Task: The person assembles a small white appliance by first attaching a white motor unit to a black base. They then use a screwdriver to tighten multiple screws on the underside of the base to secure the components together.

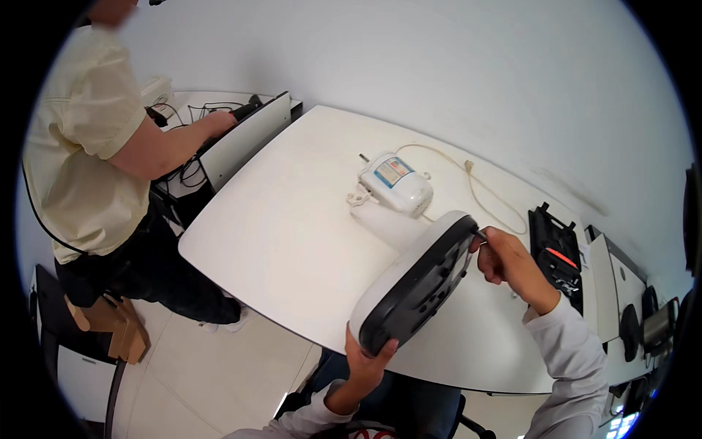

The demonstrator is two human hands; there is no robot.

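White plastic fan base (413, 289), tipped on edge at lower centre of the frame: our left hand (363, 362) clasps its lower rim, our right hand (504, 256) pinches a thin tool at the black underside. We judge steadying the rim firmly keeps the tool seated.

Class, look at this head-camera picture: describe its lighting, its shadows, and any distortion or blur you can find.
Head view: soft, even light, so the fan base throws only a faint shadow on the white table; fisheye distortion bends the table's edge and leaves black corners; the left hand and right hand look sharp; the other person's head at top left is blurred.
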